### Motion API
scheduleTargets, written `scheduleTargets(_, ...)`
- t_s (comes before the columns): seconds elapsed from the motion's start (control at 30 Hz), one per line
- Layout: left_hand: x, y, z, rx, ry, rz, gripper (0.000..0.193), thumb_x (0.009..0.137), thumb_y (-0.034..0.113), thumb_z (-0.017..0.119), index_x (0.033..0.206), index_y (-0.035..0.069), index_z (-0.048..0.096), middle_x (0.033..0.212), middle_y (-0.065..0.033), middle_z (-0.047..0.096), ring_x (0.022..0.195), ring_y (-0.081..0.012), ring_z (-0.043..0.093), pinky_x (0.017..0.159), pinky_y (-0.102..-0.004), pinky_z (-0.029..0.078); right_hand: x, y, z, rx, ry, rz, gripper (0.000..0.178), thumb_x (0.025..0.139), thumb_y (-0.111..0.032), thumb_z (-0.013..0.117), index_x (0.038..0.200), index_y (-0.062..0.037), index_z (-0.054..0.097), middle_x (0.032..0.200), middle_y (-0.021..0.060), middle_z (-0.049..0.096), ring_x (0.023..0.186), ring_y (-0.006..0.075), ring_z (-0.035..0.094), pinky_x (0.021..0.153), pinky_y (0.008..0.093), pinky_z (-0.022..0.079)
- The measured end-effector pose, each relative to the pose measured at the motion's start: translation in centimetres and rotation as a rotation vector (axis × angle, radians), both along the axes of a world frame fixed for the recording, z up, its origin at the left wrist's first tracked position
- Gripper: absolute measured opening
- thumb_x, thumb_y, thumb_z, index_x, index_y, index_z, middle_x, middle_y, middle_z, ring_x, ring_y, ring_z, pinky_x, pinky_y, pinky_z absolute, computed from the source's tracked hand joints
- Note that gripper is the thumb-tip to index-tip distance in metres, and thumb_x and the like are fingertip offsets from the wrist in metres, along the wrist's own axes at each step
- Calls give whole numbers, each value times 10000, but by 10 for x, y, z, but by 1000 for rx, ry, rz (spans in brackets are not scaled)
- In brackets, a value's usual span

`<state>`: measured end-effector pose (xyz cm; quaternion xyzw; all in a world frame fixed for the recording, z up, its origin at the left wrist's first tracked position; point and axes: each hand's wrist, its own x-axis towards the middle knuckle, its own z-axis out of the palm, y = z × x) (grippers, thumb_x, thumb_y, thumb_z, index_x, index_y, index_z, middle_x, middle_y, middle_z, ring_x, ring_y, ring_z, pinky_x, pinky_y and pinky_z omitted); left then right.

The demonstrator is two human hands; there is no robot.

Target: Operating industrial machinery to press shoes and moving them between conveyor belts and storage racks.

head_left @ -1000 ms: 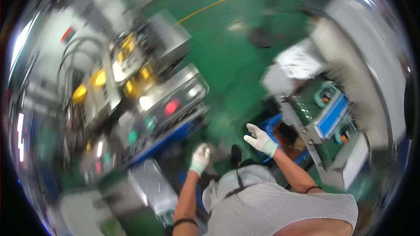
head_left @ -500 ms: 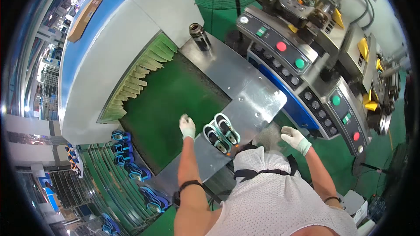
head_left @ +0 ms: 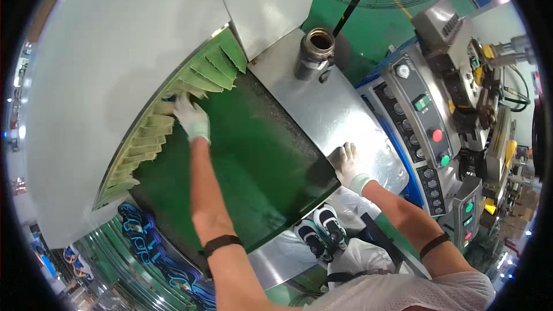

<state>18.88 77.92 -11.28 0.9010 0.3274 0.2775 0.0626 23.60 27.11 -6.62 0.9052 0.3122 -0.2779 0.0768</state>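
While left hand point(head_left: 193, 120) touches flaps point(head_left: 154, 131), grip unclear, right hand point(head_left: 349, 167) lies flat at broad belt edge point(head_left: 292, 125).

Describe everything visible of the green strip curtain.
The green strip curtain is a row of overlapping pale-green flaps, fabric-like in look, with uneven, ragged-looking ends. It hangs along the opening of the light-grey housing, at the edge of the dark-green surface. The flaps lie at differing angles. The gloved left hand reaches in among them; its fingertips are too obscured to read.

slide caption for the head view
A gloved left hand reaches among green flaps over a green belt, the right hand on the metal ledge.
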Motion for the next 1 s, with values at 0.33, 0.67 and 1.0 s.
scheduleTargets(0.33,53,228,-91,-412,717,38,604,951,509,420,1400,116,513,1475,-158,449,1363,-359,419,1144,-481,303,32,51,18,-84,27,65,880,847,-390,642,1451,142,286,1549,366,188,1480,492,127,1199,532,218)
scheduleTargets(0.67,2,97,-5,-449,353,-154,553,899,452,599,1326,101,588,1453,-140,513,1327,-365,474,1099,-434,385,10,45,16,-55,3,99,890,851,-421,624,1464,130,289,1560,357,180,1487,490,104,1186,543,227)
scheduleTargets(1.0,-107,-221,70,-941,483,-65,635,676,422,827,1075,-47,670,1079,-241,648,1012,-375,654,896,-442,510,26,-5,34,556,624,-521,828,872,-564,602,1387,69,470,1352,307,541,1270,393,537,1090,391,418)
